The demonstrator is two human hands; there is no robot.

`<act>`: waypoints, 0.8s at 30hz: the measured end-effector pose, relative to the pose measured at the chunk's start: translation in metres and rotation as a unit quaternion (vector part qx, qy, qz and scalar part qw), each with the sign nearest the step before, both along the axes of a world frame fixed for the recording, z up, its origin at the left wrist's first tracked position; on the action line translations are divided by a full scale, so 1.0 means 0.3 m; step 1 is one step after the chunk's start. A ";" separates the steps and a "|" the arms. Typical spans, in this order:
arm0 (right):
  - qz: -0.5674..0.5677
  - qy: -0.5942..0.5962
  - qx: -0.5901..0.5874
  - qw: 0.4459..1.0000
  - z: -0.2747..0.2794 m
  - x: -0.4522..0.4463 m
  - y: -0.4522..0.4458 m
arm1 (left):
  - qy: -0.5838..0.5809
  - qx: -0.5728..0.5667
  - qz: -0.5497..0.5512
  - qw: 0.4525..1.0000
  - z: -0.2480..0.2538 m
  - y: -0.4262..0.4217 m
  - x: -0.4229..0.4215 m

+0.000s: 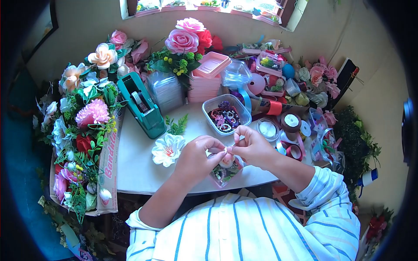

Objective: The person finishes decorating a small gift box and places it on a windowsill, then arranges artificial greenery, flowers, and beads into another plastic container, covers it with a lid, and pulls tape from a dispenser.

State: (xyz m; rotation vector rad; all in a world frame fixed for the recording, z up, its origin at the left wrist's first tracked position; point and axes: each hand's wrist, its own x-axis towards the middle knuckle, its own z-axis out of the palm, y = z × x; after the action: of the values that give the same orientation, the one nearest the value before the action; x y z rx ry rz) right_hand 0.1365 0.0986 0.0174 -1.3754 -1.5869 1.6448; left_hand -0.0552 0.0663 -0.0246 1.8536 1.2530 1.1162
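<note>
My left hand (pixel 201 153) and my right hand (pixel 251 147) meet above the front edge of the table, fingertips pinched together. A small pale bit shows between them, too small to name. Right below my fingers is a small clear-sided box (pixel 223 175) with a pink flower and greenery in it, partly hidden by my hands. A white artificial flower (pixel 168 150) lies left of my left hand, with a green fern sprig (pixel 177 125) behind it. Beyond my right hand stands a clear plastic tub (pixel 226 115) of dark beads and bracelets.
A green tape dispenser (pixel 142 105) stands at the left, near stacked clear lids (pixel 166 92) and pink trays (pixel 204 89). A cardboard box (pixel 109 174) overflows with artificial flowers. Ribbon spools (pixel 291 122) crowd the right side. The white table (pixel 139 174) has a curved front edge.
</note>
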 end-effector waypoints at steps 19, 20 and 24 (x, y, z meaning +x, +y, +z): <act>0.051 -0.212 0.031 0.975 0.075 -0.045 0.030 | 0.013 0.019 -0.001 1.000 0.002 0.000 0.000; 0.049 -0.211 0.030 0.976 0.079 -0.046 0.031 | 0.014 0.018 -0.004 1.000 0.003 -0.001 0.001; 0.093 -0.292 0.033 0.951 0.126 -0.065 0.032 | 0.014 0.022 -0.001 1.000 0.004 -0.001 0.002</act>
State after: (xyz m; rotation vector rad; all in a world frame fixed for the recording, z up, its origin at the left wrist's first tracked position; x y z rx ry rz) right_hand 0.1171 0.1081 0.0552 -1.8367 -2.1306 1.3265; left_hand -0.0545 0.0661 -0.0234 1.9081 1.2499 1.1286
